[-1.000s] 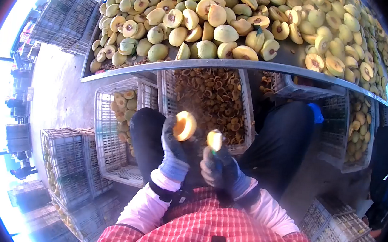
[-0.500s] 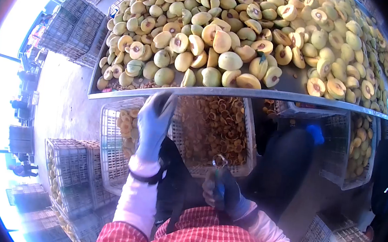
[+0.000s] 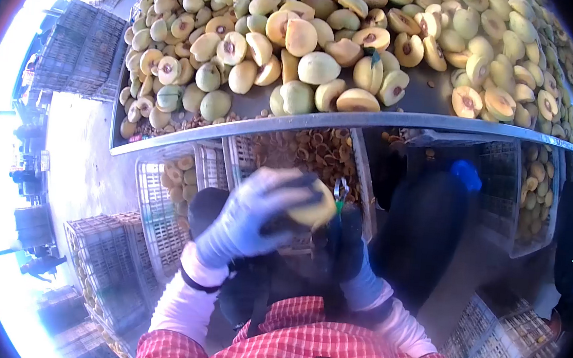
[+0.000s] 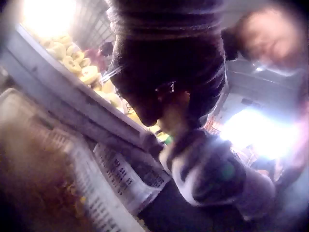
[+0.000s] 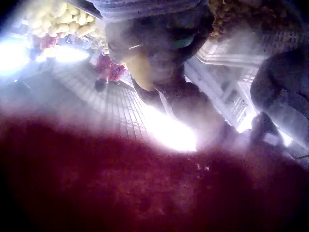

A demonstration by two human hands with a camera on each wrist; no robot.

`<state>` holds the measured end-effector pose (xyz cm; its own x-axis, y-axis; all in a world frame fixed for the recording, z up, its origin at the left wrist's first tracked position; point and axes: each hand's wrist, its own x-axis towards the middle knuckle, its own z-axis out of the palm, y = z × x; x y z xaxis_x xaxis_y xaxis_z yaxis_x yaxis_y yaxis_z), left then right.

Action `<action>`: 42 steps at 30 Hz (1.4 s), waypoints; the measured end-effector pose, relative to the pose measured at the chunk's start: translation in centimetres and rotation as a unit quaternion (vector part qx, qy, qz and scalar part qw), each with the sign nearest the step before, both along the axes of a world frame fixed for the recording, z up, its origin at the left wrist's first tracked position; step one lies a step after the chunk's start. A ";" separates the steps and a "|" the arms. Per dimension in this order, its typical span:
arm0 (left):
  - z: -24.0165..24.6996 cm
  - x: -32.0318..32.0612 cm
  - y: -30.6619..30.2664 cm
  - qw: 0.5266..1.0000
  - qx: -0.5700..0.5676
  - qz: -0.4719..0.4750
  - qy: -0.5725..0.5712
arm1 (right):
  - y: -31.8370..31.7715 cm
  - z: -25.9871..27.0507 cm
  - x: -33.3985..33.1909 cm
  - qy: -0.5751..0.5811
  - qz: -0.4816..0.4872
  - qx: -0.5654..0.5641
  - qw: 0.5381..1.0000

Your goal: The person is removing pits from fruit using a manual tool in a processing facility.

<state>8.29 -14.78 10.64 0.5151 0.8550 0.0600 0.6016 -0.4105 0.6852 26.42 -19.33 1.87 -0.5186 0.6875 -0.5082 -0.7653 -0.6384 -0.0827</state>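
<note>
My gloved left hand (image 3: 253, 210) holds a yellow peach-like fruit half (image 3: 317, 207) in front of my lap, its fingers bent over the top of it. Close beside it, my gloved right hand (image 3: 348, 242) grips a small tool with a metal loop (image 3: 341, 188) at its tip and a green part below. The loop stands up right by the fruit's edge. In the right wrist view, the yellow fruit (image 5: 140, 70) shows close to the dark glove. Both hands are blurred and dim in the wrist views.
A metal-edged table (image 3: 346, 119) heaped with halved fruit (image 3: 320, 68) stands ahead. Beneath its edge, a crate (image 3: 362, 165) contains brown scraps, and another crate (image 3: 145, 194) at left has fruit halves. Stacked crates (image 3: 106, 252) stand left; more crates (image 3: 504, 334) are at lower right.
My left hand reached forward to the table edge half a second ago, and is now back by the right hand with a fruit half. The right hand has kept the loop tool and moved up slightly.
</note>
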 end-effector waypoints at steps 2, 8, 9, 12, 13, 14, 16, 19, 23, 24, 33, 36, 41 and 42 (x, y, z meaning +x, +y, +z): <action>-2.3 1.0 -2.2 0.994 -0.030 0.028 -0.104 | 0.4 1.1 0.4 -0.027 -0.023 0.063 0.997; -4.5 4.5 -6.6 0.822 -0.266 0.306 -0.401 | 0.3 0.4 0.7 -0.238 0.066 0.186 0.951; -4.5 4.4 -6.8 0.812 -0.251 0.323 -0.416 | 0.4 0.4 0.6 -0.254 0.073 0.189 0.946; -4.1 4.5 -7.2 0.820 -0.189 0.338 -0.421 | -0.3 2.7 -0.2 -0.246 0.038 0.153 0.956; -4.7 4.8 -7.4 0.826 -0.160 0.326 -0.431 | -0.5 3.4 -0.6 -0.238 0.037 0.126 0.963; -4.7 6.0 -7.6 0.821 -0.126 0.375 -0.411 | -1.8 1.5 -1.5 -0.221 0.021 0.129 0.966; -4.6 6.5 -7.7 0.796 -0.106 0.437 -0.405 | -2.4 0.8 -1.7 -0.291 0.050 0.243 0.924; -5.6 4.6 -8.2 0.758 -0.172 0.442 -0.448 | -1.7 1.9 0.3 -0.446 0.080 0.372 0.810; -4.4 5.2 -8.2 0.773 -0.194 0.410 -0.443 | -1.6 3.4 1.0 -0.541 0.152 0.500 0.659; -3.5 5.6 -7.8 0.811 -0.153 0.410 -0.389 | -2.1 2.8 0.6 -0.509 0.154 0.488 0.692; -4.0 7.1 -7.6 0.809 -0.097 0.424 -0.394 | -3.1 1.8 0.5 -0.499 0.104 0.483 0.712; -3.8 6.8 -7.3 0.806 -0.147 0.391 -0.420 | -3.3 2.0 0.9 -0.485 0.085 0.495 0.716; -3.9 6.9 -6.7 0.834 -0.148 0.387 -0.365 | -4.2 1.4 1.1 -0.462 0.067 0.451 0.761; -4.0 6.9 -6.7 0.843 -0.142 0.378 -0.356 | -4.4 0.5 1.1 -0.453 0.068 0.435 0.775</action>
<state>15.15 -21.51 6.63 -0.2637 0.9546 -0.1383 0.0134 0.1470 0.9890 27.50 -23.75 2.37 -0.3180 0.9446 -0.0810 -0.0708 -0.1088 -0.9915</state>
